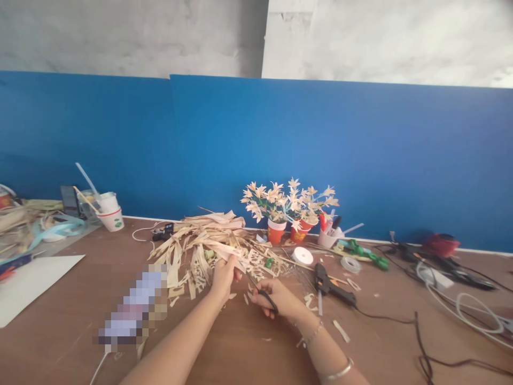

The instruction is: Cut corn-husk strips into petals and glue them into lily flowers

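Brown tabletop [248, 355] nearside of hands [223, 275], husks [214, 220] beyond, partition [256, 133] along back edge [138, 218].

A blue partition [320, 144] spans the view; above it rises a mottled gray plaster wall [120, 40], brightest over the partition's right end; a pale pillar [286, 43] shows above its middle; below it lies a brown tabletop [248, 358].

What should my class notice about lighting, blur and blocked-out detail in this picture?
Head view: the wall is brightest at upper right, with a dark shaded band left of the pillar; head view: the scissors in the right hand look soft-edged, and small leaf scraps smear together; head view: coarse squares hide something on the table at left.
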The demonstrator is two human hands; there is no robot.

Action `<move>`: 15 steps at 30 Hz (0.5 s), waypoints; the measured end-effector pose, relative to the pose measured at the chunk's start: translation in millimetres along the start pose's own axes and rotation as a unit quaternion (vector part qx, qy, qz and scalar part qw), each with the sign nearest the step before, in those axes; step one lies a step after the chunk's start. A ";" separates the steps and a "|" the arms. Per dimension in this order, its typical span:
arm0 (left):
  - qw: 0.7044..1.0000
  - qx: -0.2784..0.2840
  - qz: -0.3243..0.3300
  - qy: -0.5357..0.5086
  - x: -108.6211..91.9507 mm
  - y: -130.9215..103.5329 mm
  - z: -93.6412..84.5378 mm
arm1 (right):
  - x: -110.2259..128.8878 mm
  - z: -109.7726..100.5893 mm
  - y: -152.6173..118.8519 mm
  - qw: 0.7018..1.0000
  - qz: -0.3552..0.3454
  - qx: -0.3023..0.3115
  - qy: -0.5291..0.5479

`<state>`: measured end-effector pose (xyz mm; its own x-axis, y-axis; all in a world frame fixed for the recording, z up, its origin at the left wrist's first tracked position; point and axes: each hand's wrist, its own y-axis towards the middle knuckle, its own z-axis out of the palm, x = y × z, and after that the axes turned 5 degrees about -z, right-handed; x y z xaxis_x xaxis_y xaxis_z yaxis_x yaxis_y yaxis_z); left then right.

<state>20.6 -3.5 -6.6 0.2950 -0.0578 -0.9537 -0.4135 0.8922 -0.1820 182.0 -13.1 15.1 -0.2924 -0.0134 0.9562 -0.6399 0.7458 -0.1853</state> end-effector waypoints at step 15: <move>1.000 0.011 0.002 0.007 1.4 0.4 -0.5 | -2.0 -0.3 0.1 1.000 -0.006 0.009 -0.002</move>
<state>20.4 -3.5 -8.0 0.2818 -0.0600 -0.9576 -0.3953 0.9022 -0.1728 182.7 -12.8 13.2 -0.2878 -0.0242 0.9574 -0.6559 0.7335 -0.1786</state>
